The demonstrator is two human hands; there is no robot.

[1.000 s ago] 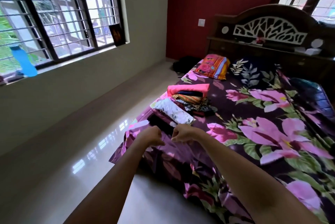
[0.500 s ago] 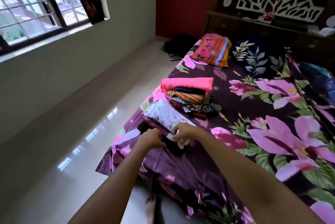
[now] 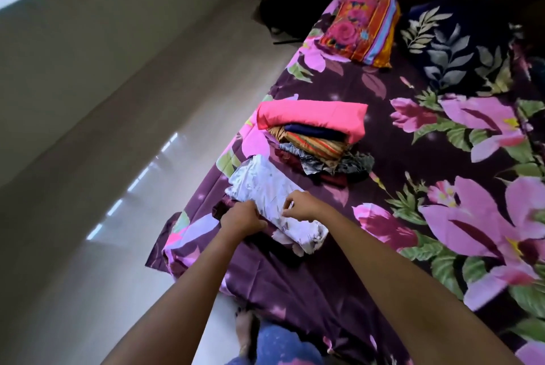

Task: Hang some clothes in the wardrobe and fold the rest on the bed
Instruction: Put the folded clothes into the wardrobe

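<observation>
White garment point(image 3: 265, 184): thin, crinkled, faint grey print, lying as a long rumpled strip near the left edge of the bed, partly over a dark maroon cloth point(image 3: 222, 208). Left hand point(image 3: 243, 217) is knuckles up, fingers curled on the garment's left edge. Right hand point(image 3: 300, 205) pinches its top layer between thumb and forefinger. Just beyond is a folded stack point(image 3: 312, 140): smooth pink slab on top, then navy, orange stripes, crumpled grey print, maroon at the base. Bedsheet point(image 3: 295, 285) is purple with big pink flowers, wrinkled at the near corner. Orange floral pillow point(image 3: 359, 25) and navy leaf-print pillow point(image 3: 457, 48) lie at the head. Glossy pale floor point(image 3: 118, 217) on the left
</observation>
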